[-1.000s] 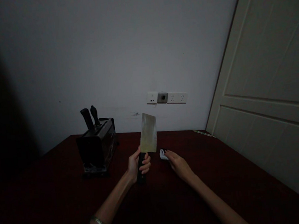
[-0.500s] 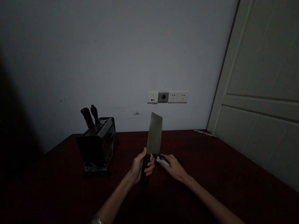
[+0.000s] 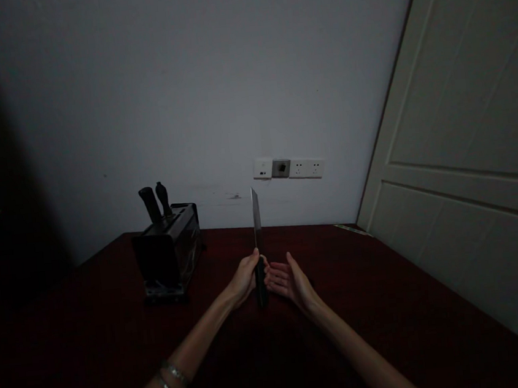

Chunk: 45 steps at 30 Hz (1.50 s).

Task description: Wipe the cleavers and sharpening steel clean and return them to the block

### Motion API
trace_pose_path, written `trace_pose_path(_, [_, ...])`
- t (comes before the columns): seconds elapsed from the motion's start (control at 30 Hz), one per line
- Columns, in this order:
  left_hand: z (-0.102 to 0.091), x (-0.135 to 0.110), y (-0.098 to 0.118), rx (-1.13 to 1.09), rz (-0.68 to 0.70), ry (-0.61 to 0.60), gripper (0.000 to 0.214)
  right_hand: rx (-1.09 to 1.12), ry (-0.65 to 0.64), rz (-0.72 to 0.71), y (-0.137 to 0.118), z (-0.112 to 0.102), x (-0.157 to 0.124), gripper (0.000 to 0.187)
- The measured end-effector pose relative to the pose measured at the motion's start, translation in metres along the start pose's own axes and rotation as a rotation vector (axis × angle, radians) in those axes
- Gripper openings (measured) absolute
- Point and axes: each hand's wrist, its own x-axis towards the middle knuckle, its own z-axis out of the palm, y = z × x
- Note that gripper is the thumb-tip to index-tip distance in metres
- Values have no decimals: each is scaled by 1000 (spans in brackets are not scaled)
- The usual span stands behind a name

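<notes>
The left hand is closed around the black handle of the knife, with the thumb lying along the top of the handle. The knife is located between the two hands, above the table; its blade points up and away from the person and is seen nearly edge-on. The right hand is unclosed, palm turned toward the knife, fingers extended close to the left fingers; whether they make contact cannot be determined. Two bracelets encircle the left forearm. To the left of the hands, a black slotted holder stands on the table, with two black handles projecting from its top. Behind the table, a row of sockets is mounted on the wall.
</notes>
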Motion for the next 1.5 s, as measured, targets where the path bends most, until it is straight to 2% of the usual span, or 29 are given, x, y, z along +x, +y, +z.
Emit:
trace_pose_path(0.17, [2,4,-5,15,51,62,44,130,-86,93,-5,21,-14,53])
trace_pose_path(0.33, [1,8,-9,-7,54,135,44,126,-108,76,-3,29,-14,50])
trace_pose_path(0.43, [0,8,-10,-26,50,147,42,113,-102,86,-2,31,-10,51])
trace_pose_path(0.6, [0,6,-8,23,55,89,41,85,-95,101,-2,29,-6,53])
trace_pose_path(0.87, [-3,8,-9,294,15,208,45,93,-128,99,1,34,-5,54])
trace_pose_path(1.03, [-5,13,-12,349,15,200,52,12,-150,83,0,36,-1,60])
trace_pose_path(1.2, [-6,15,-14,342,8,190,56,-25,-198,12,-1,34,4,59])
trace_pose_path(1.27, [-7,15,-15,329,16,165,56,-45,-186,-1,0,32,6,60])
trace_pose_path(1.4, [-9,17,-18,370,88,114,53,-162,-85,1,1,29,8,62])
trace_pose_path(1.5, [-7,17,-18,407,71,78,54,-235,-23,8,3,27,9,66])
